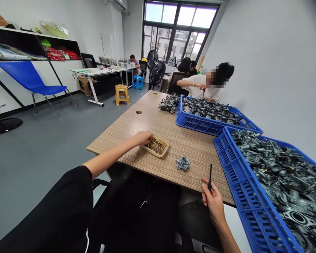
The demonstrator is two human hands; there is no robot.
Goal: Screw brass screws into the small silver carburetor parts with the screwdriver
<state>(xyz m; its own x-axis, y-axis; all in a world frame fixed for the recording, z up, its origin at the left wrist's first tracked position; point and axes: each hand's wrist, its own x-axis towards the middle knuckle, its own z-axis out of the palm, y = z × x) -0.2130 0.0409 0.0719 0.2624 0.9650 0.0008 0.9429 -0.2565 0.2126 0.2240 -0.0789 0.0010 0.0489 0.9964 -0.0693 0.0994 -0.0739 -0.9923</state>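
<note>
My left hand [144, 137] reaches over the edge of a small cream plastic tray [161, 154]. Its fingers are curled down together into a heap of small brass-coloured parts [157, 145], so what is between the fingertips is hidden. In my right hand [212, 200], near the table's front edge, is a screwdriver [210, 179] with a dark shaft pointing up. Between the two hands a single grey metal carburetor body [183, 163] lies on the wood-grain table [158, 121], apart from both hands.
On the right stands a blue crate [233, 175] full of metal carburetor parts. Behind it are a second filled blue crate [197, 123] and a loose pile of parts [169, 103]. Across the table a person [197, 84] works with a tool. A yellow stool [122, 95] stands left of the table.
</note>
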